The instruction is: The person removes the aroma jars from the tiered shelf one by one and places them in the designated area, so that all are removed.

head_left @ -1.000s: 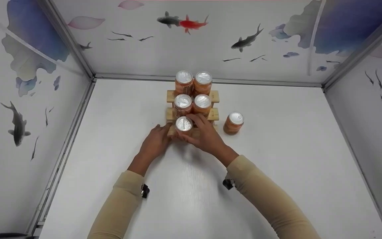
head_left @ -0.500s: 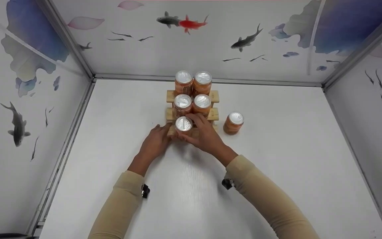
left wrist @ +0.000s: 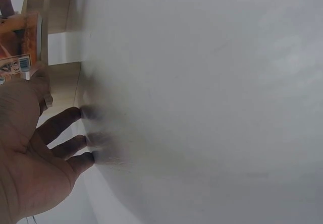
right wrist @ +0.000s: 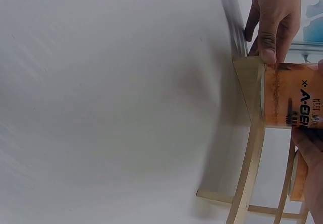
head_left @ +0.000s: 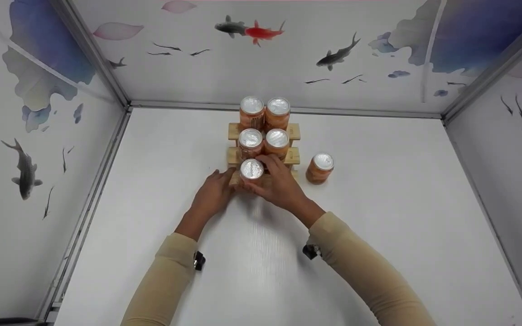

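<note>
Right hand (head_left: 281,185) grips the orange silver-lidded can (head_left: 252,170) on the lowest step of the stepped wooden rack (head_left: 293,156), centre frame. Left hand (head_left: 212,194), fingers straight, rests on the white tabletop (head_left: 152,190) touching the rack's left end. A loose orange can (head_left: 319,168) stands just right of the rack.

We're in a staged recording booth: a white table (head_left: 379,253) boxed in by panel walls (head_left: 252,59) printed with painted fish, metal strips at the corners.
</note>
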Available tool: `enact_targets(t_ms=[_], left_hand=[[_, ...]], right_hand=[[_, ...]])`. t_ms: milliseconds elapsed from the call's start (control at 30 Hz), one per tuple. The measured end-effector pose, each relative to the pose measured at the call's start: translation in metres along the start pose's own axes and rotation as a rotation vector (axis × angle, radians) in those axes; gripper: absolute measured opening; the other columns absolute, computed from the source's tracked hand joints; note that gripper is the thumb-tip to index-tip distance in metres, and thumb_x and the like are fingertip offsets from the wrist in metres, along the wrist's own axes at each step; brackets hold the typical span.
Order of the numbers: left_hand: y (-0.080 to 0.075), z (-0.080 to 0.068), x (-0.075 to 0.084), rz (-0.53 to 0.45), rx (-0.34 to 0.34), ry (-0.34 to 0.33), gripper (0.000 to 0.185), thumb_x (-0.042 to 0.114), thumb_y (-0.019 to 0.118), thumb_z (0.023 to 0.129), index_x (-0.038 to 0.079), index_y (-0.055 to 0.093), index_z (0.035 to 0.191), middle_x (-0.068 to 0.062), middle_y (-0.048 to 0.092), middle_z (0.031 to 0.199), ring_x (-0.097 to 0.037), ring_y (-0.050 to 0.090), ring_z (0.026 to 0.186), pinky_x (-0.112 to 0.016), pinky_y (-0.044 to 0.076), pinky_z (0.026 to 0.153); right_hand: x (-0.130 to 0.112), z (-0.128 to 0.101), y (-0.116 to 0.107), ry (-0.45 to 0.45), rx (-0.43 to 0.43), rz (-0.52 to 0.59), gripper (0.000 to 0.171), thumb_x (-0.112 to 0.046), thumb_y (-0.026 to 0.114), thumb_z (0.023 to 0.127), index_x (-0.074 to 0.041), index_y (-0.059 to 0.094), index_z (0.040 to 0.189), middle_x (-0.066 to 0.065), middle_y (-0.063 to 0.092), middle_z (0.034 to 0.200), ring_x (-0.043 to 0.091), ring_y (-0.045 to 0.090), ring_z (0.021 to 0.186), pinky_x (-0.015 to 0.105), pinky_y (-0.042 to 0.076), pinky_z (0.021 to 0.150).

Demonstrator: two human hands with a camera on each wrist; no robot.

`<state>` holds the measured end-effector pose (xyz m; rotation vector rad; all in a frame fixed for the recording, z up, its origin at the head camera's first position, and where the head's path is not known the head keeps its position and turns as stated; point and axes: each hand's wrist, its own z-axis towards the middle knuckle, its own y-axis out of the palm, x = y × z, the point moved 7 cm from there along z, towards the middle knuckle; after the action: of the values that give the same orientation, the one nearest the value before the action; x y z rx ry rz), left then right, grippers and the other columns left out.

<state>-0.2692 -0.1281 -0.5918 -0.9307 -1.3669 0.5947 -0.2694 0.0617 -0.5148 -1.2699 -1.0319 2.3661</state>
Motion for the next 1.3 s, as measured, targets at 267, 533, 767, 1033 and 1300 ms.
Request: enact_targets(t_ms=[267,533,767,1033,1300], left_hand=[[0.028,0.018,-0.032,-0.011,0.071,0.065,0.057,0.036,0.068,0.112,0.016,0.055,0.163,-0.018,0.066,0.156,-0.05,0.053,0.153,-0.068,0.049,0.12],[0.036,0.024,-0.041,0.028,0.078,0.075,0.058,0.033,0.068,0.112,0.02,0.052,0.166,-0.015,0.066,0.157,-0.047,0.053,0.154,-0.066,0.05,0.121],[0.026,0.015,-0.031,-0.032,0.072,0.093,0.059,0.04,0.064,0.113,0.017,0.052,0.166,-0.017,0.063,0.16,-0.049,0.049,0.156,-0.064,0.045,0.126],[0.028,0.018,-0.036,-0.049,0.08,0.103,0.06,0.042,0.069,0.111,0.017,0.055,0.163,-0.019,0.066,0.156,-0.053,0.052,0.152,-0.068,0.047,0.122],[0.011,0.008,-0.014,-0.049,0.026,0.078,0.061,0.038,0.068,0.112,0.013,0.051,0.165,-0.027,0.064,0.155,-0.056,0.049,0.153,-0.069,0.045,0.123]], right_hand=[[0.0,-0.001,-0.002,0.007,-0.002,0.008,0.071,-0.03,0.092,0.095,-0.001,0.055,0.148,0.018,0.062,0.139,0.032,0.066,0.126,0.053,0.058,0.111],[0.003,-0.004,-0.005,0.016,-0.01,0.009,0.071,-0.036,0.09,0.096,-0.003,0.056,0.148,0.017,0.062,0.139,0.031,0.065,0.126,0.052,0.059,0.109],[0.006,-0.007,-0.009,0.013,-0.008,0.027,0.069,-0.028,0.093,0.093,-0.004,0.057,0.147,0.015,0.063,0.137,0.03,0.066,0.125,0.05,0.061,0.106],[0.008,-0.014,-0.016,0.0,0.011,0.051,0.069,-0.026,0.096,0.09,-0.007,0.058,0.145,0.012,0.064,0.136,0.027,0.068,0.124,0.05,0.061,0.106],[0.014,-0.023,-0.027,0.008,0.007,0.068,0.072,-0.027,0.095,0.091,-0.004,0.057,0.148,0.013,0.064,0.136,0.028,0.07,0.123,0.049,0.065,0.102]])
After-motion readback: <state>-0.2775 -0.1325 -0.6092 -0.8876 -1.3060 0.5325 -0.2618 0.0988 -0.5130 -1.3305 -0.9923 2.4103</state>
